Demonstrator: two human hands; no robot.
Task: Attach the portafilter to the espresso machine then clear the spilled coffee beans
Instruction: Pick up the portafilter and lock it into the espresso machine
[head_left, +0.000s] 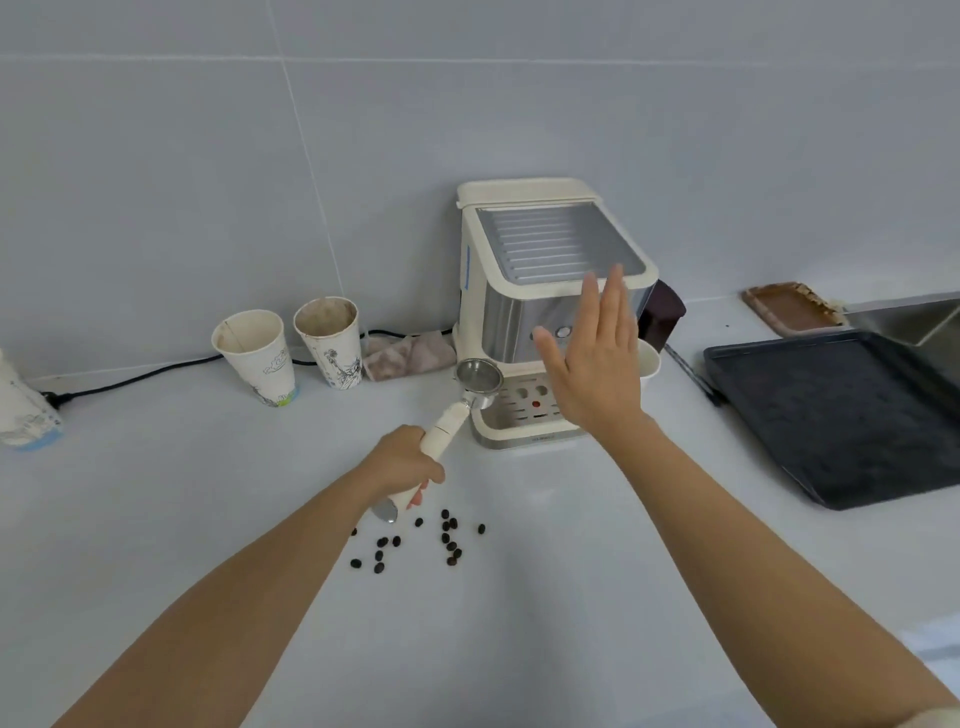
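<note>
A cream and steel espresso machine (524, 291) stands against the tiled wall. My left hand (402, 460) grips the cream handle of the portafilter (478, 382), whose metal basket is raised just left of the machine's front, beside the drip tray (511, 421). My right hand (592, 358) is held up flat with fingers spread in front of the machine, touching nothing. Several dark coffee beans (449, 540) lie scattered on the white counter below my left hand.
Two used paper cups (288, 353) stand left of the machine, with a crumpled cloth (405, 356) and a black power cord (130, 382) behind them. A dark baking tray (841, 415) lies at the right, with a sink (914, 319) and a brown dish (792, 306) beyond it.
</note>
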